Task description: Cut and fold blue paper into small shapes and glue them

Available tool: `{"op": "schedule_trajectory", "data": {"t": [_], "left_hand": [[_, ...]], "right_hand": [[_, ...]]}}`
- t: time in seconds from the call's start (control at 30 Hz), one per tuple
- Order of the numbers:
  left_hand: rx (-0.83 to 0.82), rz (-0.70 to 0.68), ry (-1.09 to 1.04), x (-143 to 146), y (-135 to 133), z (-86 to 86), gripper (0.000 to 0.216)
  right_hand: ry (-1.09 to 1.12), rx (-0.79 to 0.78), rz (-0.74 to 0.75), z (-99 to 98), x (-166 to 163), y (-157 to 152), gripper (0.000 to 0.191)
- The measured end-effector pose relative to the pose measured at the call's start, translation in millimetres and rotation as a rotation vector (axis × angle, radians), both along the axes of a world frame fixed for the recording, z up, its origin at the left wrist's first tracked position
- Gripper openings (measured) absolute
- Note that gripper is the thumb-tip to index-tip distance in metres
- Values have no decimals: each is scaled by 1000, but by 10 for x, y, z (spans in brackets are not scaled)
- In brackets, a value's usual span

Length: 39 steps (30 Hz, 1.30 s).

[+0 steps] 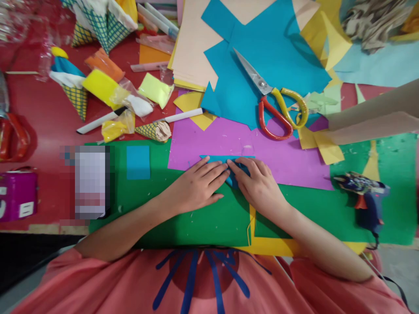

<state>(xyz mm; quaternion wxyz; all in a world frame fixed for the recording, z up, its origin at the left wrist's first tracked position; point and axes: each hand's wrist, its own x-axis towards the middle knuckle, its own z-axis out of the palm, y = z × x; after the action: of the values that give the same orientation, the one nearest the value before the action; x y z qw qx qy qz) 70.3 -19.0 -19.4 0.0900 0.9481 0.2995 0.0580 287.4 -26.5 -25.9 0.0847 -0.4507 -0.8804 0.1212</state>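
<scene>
The left hand (204,181) lay palm down, fingers extended and thumb apart, while the right hand (258,179) curved its fingers over the same work; whether the right pinched the paper or only pressed it, I could not tell. Beneath both was the folded blue paper (232,179), lying across the near edge of the purple sheet (212,139) and partly on the green mat (196,226)

The likeliest trouble was a crooked crease: if one hand pressed harder than the other, the layers could slide. That edge of the purple sheet made a slight step beneath, which might print an unwanted line or let the paper rock. Loose scraps on the purple sheet could also catch under a fold

Counted, there was one folded blue piece, and one blue square (138,162) left of the purple sheet. Scissors came to two pairs: one (262,85) reaching over its far edge, another (15,135) well to its left, cut off by the view. One glue gun (371,200) sat to its right. Of small patterned cones, two stood out to its left, one beige-topped (152,131), one yellow-tipped (70,89); those farther off were too bunched to count
</scene>
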Motion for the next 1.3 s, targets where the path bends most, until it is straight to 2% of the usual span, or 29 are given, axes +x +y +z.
{"op": "schedule_trajectory", "data": {"t": [0.27, 0.83, 1.3], "left_hand": [[-48, 19, -33, 5, -10, -20, 49], [-46, 19, -27, 4, -11, -30, 52], [27, 0, 3, 2, 1, -22, 48]], "right_hand": [[15, -20, 0, 1, 5, 11, 42], [15, -28, -12, 2, -9, 7, 43], [-13, 2, 4, -8, -19, 2, 43]]}}
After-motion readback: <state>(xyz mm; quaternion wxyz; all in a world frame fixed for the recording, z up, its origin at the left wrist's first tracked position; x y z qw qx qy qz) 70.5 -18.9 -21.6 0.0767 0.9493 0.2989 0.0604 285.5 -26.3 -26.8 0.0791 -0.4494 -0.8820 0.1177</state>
